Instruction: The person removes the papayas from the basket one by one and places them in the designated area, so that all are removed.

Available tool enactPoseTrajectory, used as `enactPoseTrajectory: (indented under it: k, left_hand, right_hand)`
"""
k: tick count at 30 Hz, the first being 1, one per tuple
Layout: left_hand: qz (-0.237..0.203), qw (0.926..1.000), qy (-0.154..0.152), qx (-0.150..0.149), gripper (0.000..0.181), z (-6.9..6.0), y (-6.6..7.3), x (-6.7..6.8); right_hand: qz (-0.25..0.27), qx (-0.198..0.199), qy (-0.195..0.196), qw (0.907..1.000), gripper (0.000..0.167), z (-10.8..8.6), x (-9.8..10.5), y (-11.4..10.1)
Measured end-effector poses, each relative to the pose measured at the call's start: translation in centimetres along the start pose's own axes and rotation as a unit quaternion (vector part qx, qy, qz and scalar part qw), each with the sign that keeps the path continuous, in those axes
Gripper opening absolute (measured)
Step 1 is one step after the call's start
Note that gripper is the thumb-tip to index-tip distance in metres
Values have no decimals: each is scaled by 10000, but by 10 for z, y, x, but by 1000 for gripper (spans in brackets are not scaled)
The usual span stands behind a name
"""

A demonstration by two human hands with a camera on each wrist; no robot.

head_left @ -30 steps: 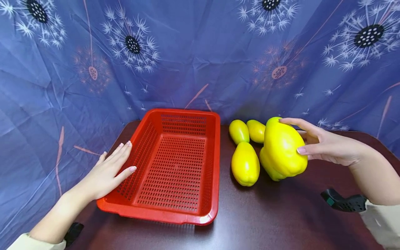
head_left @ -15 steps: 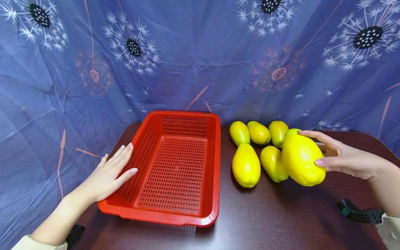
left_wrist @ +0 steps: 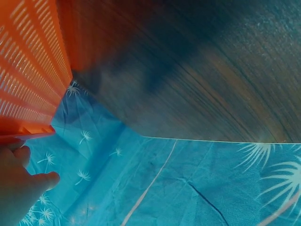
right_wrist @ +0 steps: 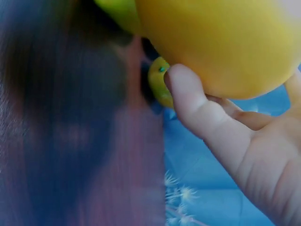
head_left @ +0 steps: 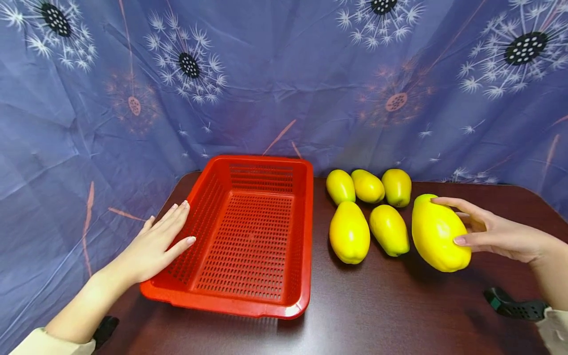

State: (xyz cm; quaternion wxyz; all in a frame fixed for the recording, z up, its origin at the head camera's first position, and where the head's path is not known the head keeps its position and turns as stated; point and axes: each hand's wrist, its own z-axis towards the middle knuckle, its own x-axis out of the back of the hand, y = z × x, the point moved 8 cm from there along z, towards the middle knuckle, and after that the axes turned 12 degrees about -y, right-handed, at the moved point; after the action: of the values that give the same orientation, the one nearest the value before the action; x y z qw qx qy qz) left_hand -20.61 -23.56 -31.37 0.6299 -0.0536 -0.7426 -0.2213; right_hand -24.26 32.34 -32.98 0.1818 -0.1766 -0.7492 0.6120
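My right hand (head_left: 497, 234) holds a large yellow papaya (head_left: 439, 236) with a greenish tip, thumb on its near side and fingers round the far side. In the right wrist view the thumb (right_wrist: 188, 94) presses against its skin. Whether the papaya touches the table cannot be told. My left hand (head_left: 155, 246) rests with straight fingers on the left rim of a red plastic basket (head_left: 306, 246), which has nothing inside. Left of the held papaya lie another papaya (head_left: 349, 234) and a smaller yellow fruit (head_left: 389, 230), mango-like.
Behind them, three more smaller yellow fruits (head_left: 368, 186) lie in a row near the back edge. All stand on a dark brown table (head_left: 377, 315). A blue curtain with dandelion print (head_left: 275, 74) hangs directly behind the table.
My right hand has carried the papaya to the right and a little nearer, away from the other fruits, uncovering two of them. The left hand and basket have stayed in place.
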Motion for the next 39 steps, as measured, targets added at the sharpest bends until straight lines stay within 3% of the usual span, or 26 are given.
enactPoseTrajectory:
  k: [9,23,39]
  left_hand:
    - [-8,10000,-15,6,72,0,0,1]
    - [-58,10000,-60,26,72,2,-2,0]
    - [-18,10000,-86,43,73,1,-1,0]
  right_hand:
    - [-203,-661,556,9961,73,-3,17,29]
    - [47,-1082,571,9925,72,7,22,45]
    - [183,-1028,179,9944,71,12,22,43]
